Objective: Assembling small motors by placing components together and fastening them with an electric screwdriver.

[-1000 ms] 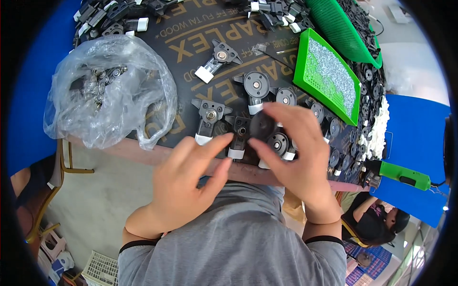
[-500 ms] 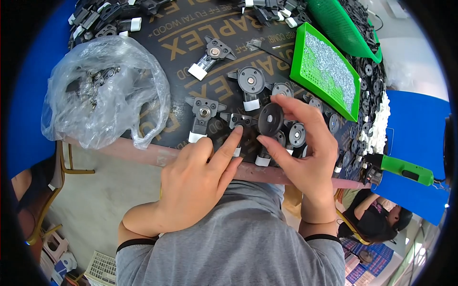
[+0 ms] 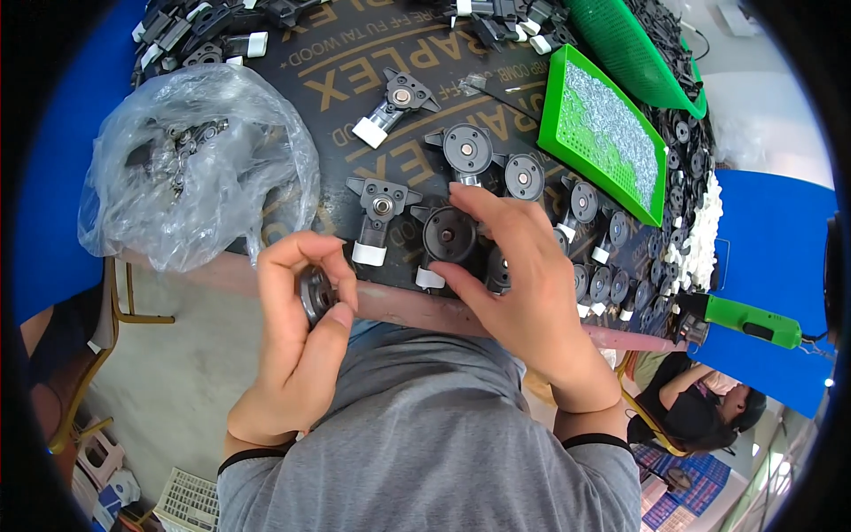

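Observation:
My left hand (image 3: pixel 297 341) is closed on a small black wheel-like disc (image 3: pixel 316 295), held between thumb and fingers just off the table's near edge. With thumb and fingertips at its rim, my right hand (image 3: pixel 523 270) grips another black disc (image 3: pixel 448 234), which sits over a black bracket with a white end (image 3: pixel 430 277). Left of it lies a bare bracket (image 3: pixel 382 208), its metal centre showing; a second bare bracket (image 3: pixel 399 96) is farther back. Brackets with discs on them, one just behind (image 3: pixel 466 149) and one to its right (image 3: pixel 524 176), lie around my right hand.
A clear plastic bag of small metal parts (image 3: pixel 199 168) stands at left. On the right are a green tray (image 3: pixel 554 97) of small silvery pieces, a green basket (image 3: pixel 634 53), white parts (image 3: pixel 703 244) and a green power screwdriver (image 3: pixel 753 319). More black parts (image 3: pixel 204 31) are piled at back left.
My right hand has carried its disc leftward onto the bracket. My left hand has left that bracket, moved left toward the table edge, and now shows a disc in its fingers.

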### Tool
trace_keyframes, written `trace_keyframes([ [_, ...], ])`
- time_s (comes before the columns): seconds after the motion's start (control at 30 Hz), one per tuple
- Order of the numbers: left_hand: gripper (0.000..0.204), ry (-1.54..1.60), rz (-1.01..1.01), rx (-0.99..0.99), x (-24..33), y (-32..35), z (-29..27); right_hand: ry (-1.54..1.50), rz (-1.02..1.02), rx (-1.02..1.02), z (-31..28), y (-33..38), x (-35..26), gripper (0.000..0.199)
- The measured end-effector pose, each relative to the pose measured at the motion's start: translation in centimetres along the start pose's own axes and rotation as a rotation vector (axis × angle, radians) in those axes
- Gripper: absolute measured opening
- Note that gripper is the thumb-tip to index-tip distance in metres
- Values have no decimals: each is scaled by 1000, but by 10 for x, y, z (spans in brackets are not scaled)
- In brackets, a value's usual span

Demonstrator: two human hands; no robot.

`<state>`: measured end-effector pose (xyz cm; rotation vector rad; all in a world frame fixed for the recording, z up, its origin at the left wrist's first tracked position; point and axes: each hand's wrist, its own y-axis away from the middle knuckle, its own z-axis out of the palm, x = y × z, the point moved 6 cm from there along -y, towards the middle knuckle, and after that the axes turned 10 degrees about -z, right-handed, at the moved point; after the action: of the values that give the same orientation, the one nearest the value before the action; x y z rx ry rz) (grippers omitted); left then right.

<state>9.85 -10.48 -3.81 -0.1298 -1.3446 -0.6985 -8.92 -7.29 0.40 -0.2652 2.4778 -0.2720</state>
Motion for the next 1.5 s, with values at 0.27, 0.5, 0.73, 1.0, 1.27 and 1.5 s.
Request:
trace_keyframes([
  [0.27,48,107,6,-73,0,-5,7,129,-25,-10,-2,-3,-5,58],
  [0.5,42,202,22,-135,2,-7,7,151,-46,-38,-3,-8,-6,49],
  [0.73,15,225,-44,6,-4,-12,-2,106,-39,-16,-1,-9,-2,51],
  [1.0,10,345,-92,-140,-6,-18,7,-454,104,-12,-1,-15,-8,32],
  [1.27,22,-630,752,253,28,-6,0,-542,-43,-53,-1,-16,-22,23],
  [1.5,32,166,137,24,7,-14,-7,-287,-198,73,2,-14,-27,21],
])
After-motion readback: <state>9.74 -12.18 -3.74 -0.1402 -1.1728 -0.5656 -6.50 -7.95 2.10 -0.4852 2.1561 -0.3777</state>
